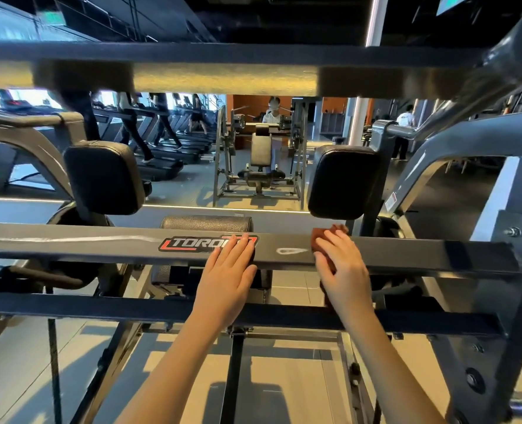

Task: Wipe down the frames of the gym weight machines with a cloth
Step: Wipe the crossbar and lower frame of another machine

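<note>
Step in hand: wiping the grey crossbar [100, 244].

Right hand [342, 264] lies flat, fingers nearly straight, and presses the reddish-brown cloth [321, 237] onto the bar. The cloth is folded over the bar's edge.

Left hand [229, 267] is flat and holds nothing, braced over the logo sticker [189, 244].

Best approach: even pressure and long overlapping passes towards the left hand, taking in the pale smear [287, 250] between the hands.

The bar is matte and dark, with a streaky sheen left of the left hand.

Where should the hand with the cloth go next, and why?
Probably slide the right hand and its cloth a little left along the crossbar, onto the white mark just beside it. The left hand rests flat on the bar.
</note>
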A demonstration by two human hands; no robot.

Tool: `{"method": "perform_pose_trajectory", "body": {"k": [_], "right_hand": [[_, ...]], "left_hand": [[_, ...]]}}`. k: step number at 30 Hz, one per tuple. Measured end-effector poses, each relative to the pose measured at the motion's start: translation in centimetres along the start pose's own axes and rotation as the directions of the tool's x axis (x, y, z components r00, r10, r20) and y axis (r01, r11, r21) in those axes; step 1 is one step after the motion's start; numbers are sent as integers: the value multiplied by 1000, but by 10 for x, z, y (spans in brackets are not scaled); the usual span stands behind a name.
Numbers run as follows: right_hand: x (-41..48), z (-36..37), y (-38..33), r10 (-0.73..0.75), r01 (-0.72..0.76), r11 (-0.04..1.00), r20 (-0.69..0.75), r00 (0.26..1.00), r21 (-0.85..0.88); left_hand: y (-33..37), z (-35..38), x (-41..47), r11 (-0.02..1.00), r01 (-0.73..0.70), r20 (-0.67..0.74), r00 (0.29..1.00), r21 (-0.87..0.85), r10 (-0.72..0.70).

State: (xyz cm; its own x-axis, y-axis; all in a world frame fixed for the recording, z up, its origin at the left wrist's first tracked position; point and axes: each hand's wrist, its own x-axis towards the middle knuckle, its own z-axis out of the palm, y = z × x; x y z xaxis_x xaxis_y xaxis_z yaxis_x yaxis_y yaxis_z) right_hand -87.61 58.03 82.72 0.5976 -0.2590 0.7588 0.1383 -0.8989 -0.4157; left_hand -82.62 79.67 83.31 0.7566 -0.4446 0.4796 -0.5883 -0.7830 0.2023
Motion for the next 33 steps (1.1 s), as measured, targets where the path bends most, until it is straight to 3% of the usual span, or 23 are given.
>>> {"method": "perform_pose_trajectory", "body": {"k": [2, 3, 6, 8, 10, 14, 19, 22, 28, 33], "right_hand": [[-8, 12, -17, 99, -97, 995, -86, 991, 29], [-13, 23, -32, 78, -75, 997, -86, 993, 32], [-18, 40, -53, -162, 162, 986, 11, 987, 32], [-10, 30, -38, -242, 243, 970, 44, 969, -11], [-8, 17, -17, -183, 183, 983, 20, 983, -31], [-22, 20, -26, 94, -91, 996, -136, 986, 24], [-2, 39, -48, -60, 60, 998, -7, 998, 16], [20, 33, -40, -2, 0, 999, 80, 997, 35], [-20, 13, -25, -43, 43, 999, -5, 999, 18], [21, 20, -35, 96, -96, 995, 1, 995, 26]], "left_hand": [[0, 2, 1, 1000, -2, -9, 1000, 12, 2], [0, 4, 1, 1000, -3, -13, 1000, 12, 3], [-1, 6, 0, 1000, -7, -17, 1000, 10, 7], [-2, 5, 0, 1000, -4, -15, 1000, 6, 5], [-1, 4, 0, 1000, 1, -13, 1000, 1, -1], [1, 3, -1, 1000, 13, 1, 1000, 1, -13], [3, 7, 0, 999, 39, -11, 999, 20, -38], [4, 7, -1, 999, 45, -29, 999, 9, -45], [6, 11, 0, 998, 61, -57, 996, 4, -61], [3, 9, -4, 999, 30, -47, 998, -15, -31]]}}
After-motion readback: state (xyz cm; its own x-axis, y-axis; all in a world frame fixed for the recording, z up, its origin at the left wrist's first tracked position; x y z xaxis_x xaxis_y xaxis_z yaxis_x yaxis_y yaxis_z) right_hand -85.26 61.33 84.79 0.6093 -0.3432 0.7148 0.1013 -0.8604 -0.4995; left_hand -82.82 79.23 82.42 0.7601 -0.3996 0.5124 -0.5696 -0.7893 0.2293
